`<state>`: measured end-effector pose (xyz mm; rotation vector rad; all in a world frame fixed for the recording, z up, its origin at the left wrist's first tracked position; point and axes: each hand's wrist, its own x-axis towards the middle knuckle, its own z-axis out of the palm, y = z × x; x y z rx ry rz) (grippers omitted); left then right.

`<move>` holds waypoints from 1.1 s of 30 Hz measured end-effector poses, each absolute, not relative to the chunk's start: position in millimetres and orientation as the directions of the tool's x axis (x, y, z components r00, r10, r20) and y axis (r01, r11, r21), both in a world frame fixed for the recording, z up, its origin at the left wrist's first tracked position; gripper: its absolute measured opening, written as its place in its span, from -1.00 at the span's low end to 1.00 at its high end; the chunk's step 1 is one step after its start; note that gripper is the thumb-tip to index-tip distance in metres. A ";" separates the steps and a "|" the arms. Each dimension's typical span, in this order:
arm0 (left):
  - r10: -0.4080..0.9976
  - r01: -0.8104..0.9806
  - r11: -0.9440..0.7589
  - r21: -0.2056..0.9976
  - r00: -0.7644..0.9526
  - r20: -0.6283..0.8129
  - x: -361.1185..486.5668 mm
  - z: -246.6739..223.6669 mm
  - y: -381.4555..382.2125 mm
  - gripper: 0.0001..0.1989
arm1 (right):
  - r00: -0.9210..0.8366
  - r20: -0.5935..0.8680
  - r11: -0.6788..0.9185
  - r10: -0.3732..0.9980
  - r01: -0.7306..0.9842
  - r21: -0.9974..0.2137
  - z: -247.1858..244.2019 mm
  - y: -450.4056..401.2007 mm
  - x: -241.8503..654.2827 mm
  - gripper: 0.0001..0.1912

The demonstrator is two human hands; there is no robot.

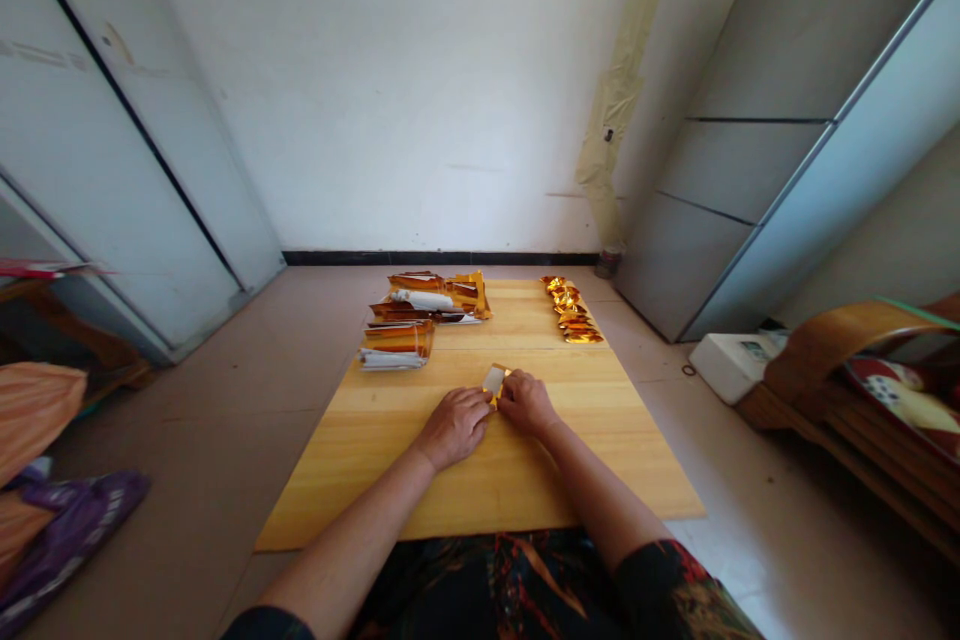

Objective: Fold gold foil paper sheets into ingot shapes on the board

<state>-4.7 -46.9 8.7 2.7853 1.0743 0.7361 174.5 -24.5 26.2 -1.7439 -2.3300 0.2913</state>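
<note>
A small sheet of gold foil paper (pixel 494 380), pale on its upturned face, lies on the wooden tabletop between my hands. My left hand (pixel 456 425) is closed, its fingertips pressed to the sheet's left and lower edge. From the other side, my right hand (pixel 527 404) pinches the sheet's right edge with curled fingers. Gold shows along the sheet's borders; its lower part is partly hidden by my fingers. Beyond my hands to the left are stacks of gold foil sheets (pixel 401 341). A row of folded gold foil pieces (pixel 571 308) lies at the far right.
The wooden board (pixel 360 480) forms the tabletop in front of my lap. A white wall (pixel 420 120) stands behind it, a grey fridge (pixel 720 160) at right. A wooden chair (pixel 832 360) and a white box (pixel 727 367) are farther right; bags (pixel 67 530) lie left.
</note>
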 end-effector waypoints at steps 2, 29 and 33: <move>0.646 0.620 -0.754 0.217 0.639 0.417 -4.2 8.1 -47.3 -0.72 | -0.271 0.055 0.275 0.961 0.917 -0.289 25.9 -24.9 174.5 -0.91; 0.698 0.626 -0.710 0.322 0.568 0.436 -3.1 1.6 -44.6 -0.71 | -0.291 0.126 0.313 0.948 0.798 -0.515 24.9 -23.5 182.6 -0.87; 0.698 0.628 -0.710 0.318 0.566 0.439 -3.2 1.9 -45.3 -0.69 | -0.304 0.132 0.323 0.944 0.760 -0.564 24.4 -23.0 185.4 -0.81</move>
